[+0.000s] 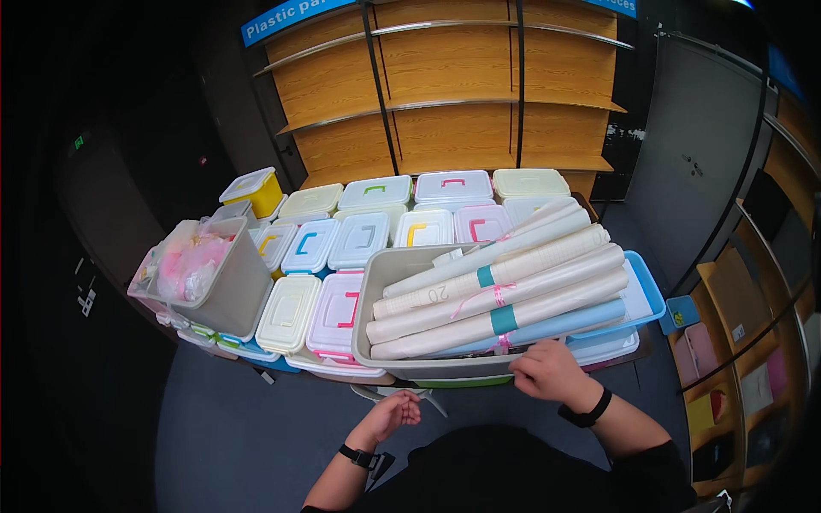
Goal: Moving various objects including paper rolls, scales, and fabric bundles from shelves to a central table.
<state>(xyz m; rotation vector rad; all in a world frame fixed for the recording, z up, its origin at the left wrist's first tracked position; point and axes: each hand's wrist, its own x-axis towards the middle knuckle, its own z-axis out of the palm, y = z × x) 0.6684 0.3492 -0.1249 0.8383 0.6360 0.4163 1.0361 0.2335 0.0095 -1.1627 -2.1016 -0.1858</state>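
My right hand (547, 372), its fingers curled down, is at the front right rim of a large grey bin (366, 299). Its fingertips are hidden, so I cannot tell whether it grips anything. In front of the table, my left hand (396, 416) hangs apart from the bin with its fingers curled in and nothing visible in them. Several long rolls of whitish sheeting (547, 286) lie slantwise in the bin and stick out over its right side. Pink ties and green bands go round some of them. A light blue roll (556, 325) lies nearest me.
Lidded plastic boxes (357, 241) crowd the table behind and left. A second grey bin (244, 278) holds pink and clear plastic bags (192, 265). A blue tray (646, 295) sits right of the rolls. Wooden shelves (453, 68) stand behind, with another rack (727, 342) at right.
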